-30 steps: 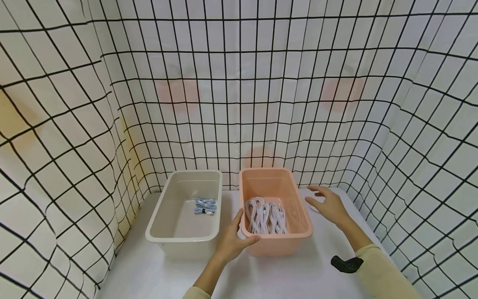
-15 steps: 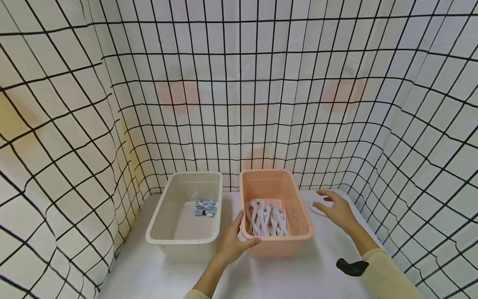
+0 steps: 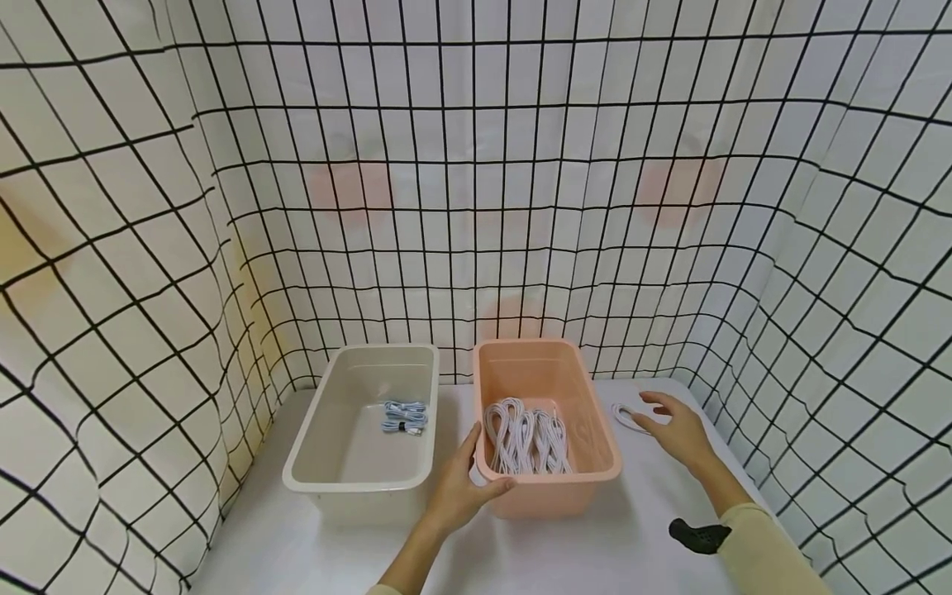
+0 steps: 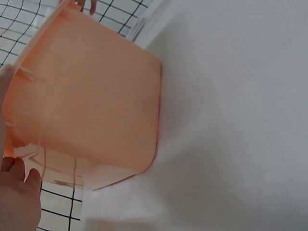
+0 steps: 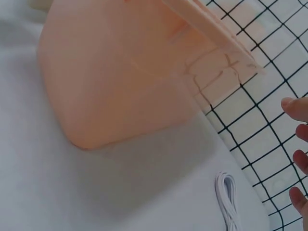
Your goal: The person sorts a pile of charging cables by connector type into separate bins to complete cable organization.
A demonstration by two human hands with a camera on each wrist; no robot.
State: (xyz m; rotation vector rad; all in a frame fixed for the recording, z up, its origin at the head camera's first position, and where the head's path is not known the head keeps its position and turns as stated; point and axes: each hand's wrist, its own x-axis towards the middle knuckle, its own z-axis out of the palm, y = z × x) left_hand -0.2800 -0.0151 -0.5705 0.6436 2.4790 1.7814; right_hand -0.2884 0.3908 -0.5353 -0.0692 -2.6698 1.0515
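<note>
My left hand (image 3: 455, 494) holds the near left corner of a peach plastic bin (image 3: 550, 499), thumb on the front rim and fingers along the left side. Several bundled white cables (image 3: 524, 438) lie inside that bin. To its right, one more coiled white cable (image 3: 625, 416) rests on the table; the right wrist view shows the looped cable (image 5: 226, 197) too. Just beside this cable hovers my right hand (image 3: 680, 431), fingers spread and holding nothing. In the right wrist view only its fingertips (image 5: 299, 108) show at the right edge.
An off-white bin (image 3: 357, 486) stands left of the peach one, with light blue bundled cables (image 3: 405, 416) inside. Black wire mesh (image 3: 476, 248) over white cloth closes off the back and both sides. The table (image 3: 521, 558) has a white surface.
My right hand has moved right and slightly toward me, and more of the coiled cable on the table shows. The left hand keeps its place on the peach bin.
</note>
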